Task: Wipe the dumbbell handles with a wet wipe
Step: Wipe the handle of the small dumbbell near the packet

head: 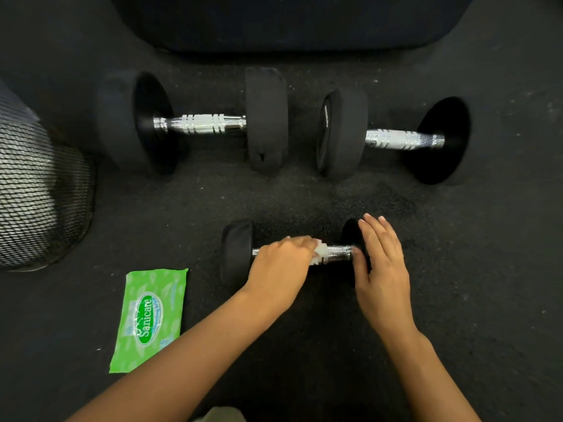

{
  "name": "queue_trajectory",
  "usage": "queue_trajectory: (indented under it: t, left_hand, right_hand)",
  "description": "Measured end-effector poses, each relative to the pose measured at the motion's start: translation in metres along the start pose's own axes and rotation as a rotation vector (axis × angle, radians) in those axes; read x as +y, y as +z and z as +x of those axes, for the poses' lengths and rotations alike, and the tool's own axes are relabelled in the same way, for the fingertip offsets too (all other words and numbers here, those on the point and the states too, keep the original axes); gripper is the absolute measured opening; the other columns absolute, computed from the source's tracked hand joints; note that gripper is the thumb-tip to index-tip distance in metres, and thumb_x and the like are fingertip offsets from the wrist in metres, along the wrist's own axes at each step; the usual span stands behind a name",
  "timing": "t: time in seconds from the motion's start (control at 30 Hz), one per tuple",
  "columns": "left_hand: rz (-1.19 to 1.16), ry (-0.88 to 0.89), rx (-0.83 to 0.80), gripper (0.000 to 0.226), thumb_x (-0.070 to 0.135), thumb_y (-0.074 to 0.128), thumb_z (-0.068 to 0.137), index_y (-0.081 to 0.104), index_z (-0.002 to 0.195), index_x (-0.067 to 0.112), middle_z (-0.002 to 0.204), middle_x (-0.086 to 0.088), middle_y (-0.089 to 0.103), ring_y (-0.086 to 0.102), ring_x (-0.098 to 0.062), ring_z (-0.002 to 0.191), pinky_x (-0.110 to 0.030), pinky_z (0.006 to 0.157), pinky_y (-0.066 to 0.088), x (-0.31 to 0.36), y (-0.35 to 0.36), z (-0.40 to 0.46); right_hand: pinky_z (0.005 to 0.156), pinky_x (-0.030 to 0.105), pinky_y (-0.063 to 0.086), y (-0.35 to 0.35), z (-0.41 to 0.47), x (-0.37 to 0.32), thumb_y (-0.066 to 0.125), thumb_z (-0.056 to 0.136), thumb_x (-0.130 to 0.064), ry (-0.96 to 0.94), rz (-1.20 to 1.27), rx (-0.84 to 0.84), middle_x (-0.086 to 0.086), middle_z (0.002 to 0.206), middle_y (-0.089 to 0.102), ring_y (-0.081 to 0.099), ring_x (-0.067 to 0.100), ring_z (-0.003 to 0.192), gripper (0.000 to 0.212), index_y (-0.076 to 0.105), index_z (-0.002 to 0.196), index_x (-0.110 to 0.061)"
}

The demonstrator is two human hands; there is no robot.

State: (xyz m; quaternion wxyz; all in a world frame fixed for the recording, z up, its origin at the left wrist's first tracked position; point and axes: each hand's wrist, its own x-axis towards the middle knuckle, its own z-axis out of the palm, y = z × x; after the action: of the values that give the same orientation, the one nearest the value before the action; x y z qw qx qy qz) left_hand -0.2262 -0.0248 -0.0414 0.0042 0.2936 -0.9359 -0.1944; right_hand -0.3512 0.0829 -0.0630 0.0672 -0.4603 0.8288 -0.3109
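Beside the left hand's grip, a crumpled white wet wipe (320,249) shows against a shiny, knurled chrome dumbbell handle (339,253). Matte black round weight ends (236,254) flank it. Left of the grip lies a bright green flat wipes packet (150,318) with white lettering.

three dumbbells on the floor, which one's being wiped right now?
The small near dumbbell: the left hand rubs a white wipe on its handle and the right hand steadies its end. The two larger dumbbells behind lie untouched.
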Motion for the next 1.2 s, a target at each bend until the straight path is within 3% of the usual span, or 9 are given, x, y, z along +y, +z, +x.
queue_trajectory:
  t: [0.1, 0.17, 0.3, 0.67, 0.8, 0.9, 0.97, 1.1, 1.2]
  left_hand:
    - [0.014, 0.132, 0.067, 0.030, 0.008, 0.052, 0.075, 0.071, 0.097, 0.002, 0.093, -0.013, 0.072, 0.070, -0.026, 0.081, -0.037, 0.067, 0.058, 0.001, 0.007, 0.002]
    - [0.005, 0.128, 0.012, 0.036, 0.015, 0.041, 0.083, 0.068, 0.106, 0.009, 0.101, -0.007, 0.070, 0.068, -0.024, 0.088, -0.036, 0.074, 0.056, 0.000, 0.001, 0.007]
    - [0.124, -0.090, -0.055, 0.034, 0.018, 0.049, 0.092, 0.050, 0.126, 0.021, 0.121, 0.001, 0.058, 0.058, -0.021, 0.105, -0.032, 0.082, 0.045, -0.008, -0.007, 0.008]
    - [-0.020, -0.100, -0.194, 0.026, 0.014, 0.055, 0.089, 0.058, 0.113, 0.024, 0.101, -0.004, 0.063, 0.060, -0.026, 0.093, -0.033, 0.070, 0.044, -0.008, -0.008, 0.026]
    - [0.150, -0.131, -0.042, 0.034, 0.015, 0.057, 0.088, 0.055, 0.121, 0.017, 0.112, -0.003, 0.063, 0.060, -0.022, 0.100, -0.032, 0.074, 0.047, -0.002, -0.008, -0.003]
    - [0.175, -0.108, 0.071, 0.040, 0.008, 0.081, 0.061, 0.070, 0.100, 0.008, 0.092, -0.009, 0.071, 0.069, -0.024, 0.080, -0.032, 0.064, 0.055, -0.002, 0.002, -0.014]
    - [0.144, -0.025, 0.184, 0.045, 0.001, 0.082, 0.055, 0.071, 0.098, 0.001, 0.093, -0.015, 0.071, 0.070, -0.027, 0.083, -0.037, 0.072, 0.056, -0.007, 0.016, -0.017]
    - [0.032, 0.175, 0.277, 0.038, 0.006, 0.044, 0.078, 0.068, 0.108, 0.001, 0.108, -0.015, 0.068, 0.066, -0.024, 0.098, -0.037, 0.086, 0.052, -0.002, 0.030, -0.011]
    - [0.041, 0.252, 0.229, 0.044, 0.006, 0.036, 0.078, 0.067, 0.109, 0.001, 0.110, -0.015, 0.067, 0.065, -0.024, 0.101, -0.037, 0.088, 0.051, -0.002, 0.031, -0.008]
  right_hand:
    - [0.112, 0.039, 0.024, 0.000, -0.001, -0.001, 0.057, 0.089, -0.002, 0.001, 0.008, 0.011, 0.006, 0.141, 0.044, 0.025, 0.016, 0.137, 0.045, 0.047, 0.133, -0.004]
    - [0.112, 0.039, 0.024, 0.000, 0.001, -0.001, 0.056, 0.089, -0.003, -0.002, 0.003, 0.004, 0.006, 0.141, 0.044, 0.025, 0.016, 0.137, 0.045, 0.047, 0.133, -0.004]
    - [0.111, 0.041, 0.027, -0.001, 0.005, -0.001, 0.056, 0.090, -0.004, 0.005, -0.008, -0.012, 0.006, 0.141, 0.044, 0.026, 0.016, 0.137, 0.045, 0.047, 0.134, -0.005]
    - [0.112, 0.038, 0.024, 0.000, 0.006, -0.001, 0.056, 0.089, -0.003, 0.002, -0.032, -0.015, 0.006, 0.141, 0.044, 0.024, 0.014, 0.137, 0.046, 0.046, 0.134, -0.005]
    - [0.112, 0.040, 0.026, -0.001, 0.005, -0.001, 0.057, 0.089, -0.004, 0.005, -0.020, -0.019, 0.005, 0.141, 0.043, 0.024, 0.014, 0.137, 0.046, 0.046, 0.134, -0.006]
    - [0.112, 0.040, 0.025, -0.001, 0.002, -0.001, 0.056, 0.089, -0.005, 0.004, -0.019, -0.019, 0.004, 0.142, 0.043, 0.024, 0.013, 0.138, 0.046, 0.046, 0.134, -0.006]
    - [0.112, 0.040, 0.025, 0.000, 0.002, -0.001, 0.055, 0.089, -0.005, 0.009, -0.018, -0.012, 0.004, 0.142, 0.043, 0.023, 0.013, 0.138, 0.046, 0.046, 0.134, -0.006]
    - [0.112, 0.041, 0.026, 0.001, 0.002, -0.003, 0.055, 0.090, -0.005, 0.015, -0.016, -0.005, 0.005, 0.141, 0.043, 0.023, 0.013, 0.137, 0.046, 0.046, 0.134, -0.006]
    - [0.111, 0.043, 0.027, 0.001, 0.001, -0.001, 0.056, 0.089, -0.004, 0.006, -0.019, -0.008, 0.005, 0.141, 0.043, 0.023, 0.014, 0.138, 0.046, 0.045, 0.134, -0.006]
